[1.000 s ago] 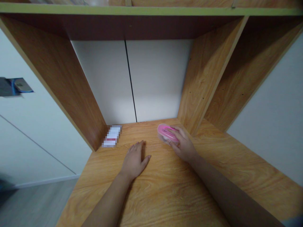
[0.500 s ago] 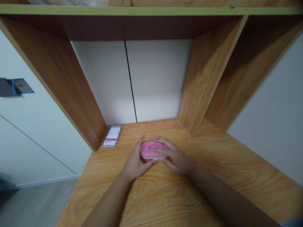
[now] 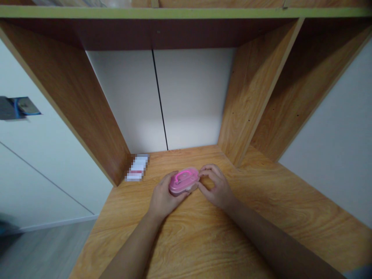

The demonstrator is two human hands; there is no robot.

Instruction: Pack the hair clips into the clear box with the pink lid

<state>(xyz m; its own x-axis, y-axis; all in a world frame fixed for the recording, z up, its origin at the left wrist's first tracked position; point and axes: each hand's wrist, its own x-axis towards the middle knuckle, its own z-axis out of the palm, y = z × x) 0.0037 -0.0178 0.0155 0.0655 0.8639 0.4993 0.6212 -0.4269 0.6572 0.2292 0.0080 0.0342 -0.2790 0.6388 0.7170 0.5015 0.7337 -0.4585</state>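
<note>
An oval pink plastic container (image 3: 183, 181) with a raised loop on its lid lies on the wooden desktop (image 3: 203, 228), its left end inside my left hand (image 3: 164, 193). Those fingers wrap around that end and hold it. My right hand (image 3: 216, 186) is curled at the container's right end, with its fingertips at the edge and no clear grip. Left of the hands, against the back corner, lies a small white and red packet (image 3: 137, 167), pixelated and unreadable.
Wooden side panels (image 3: 87, 116) rise left and right of the desktop, and a wooden shelf (image 3: 186, 35) with a green edge runs overhead. A white back panel (image 3: 192, 97) has a black seam. A blurred dark and blue object (image 3: 19, 107) sits far left.
The container has slid left from the right corner and turned. My right hand has moved from its top to its right end, and my left hand has closed around its left end.
</note>
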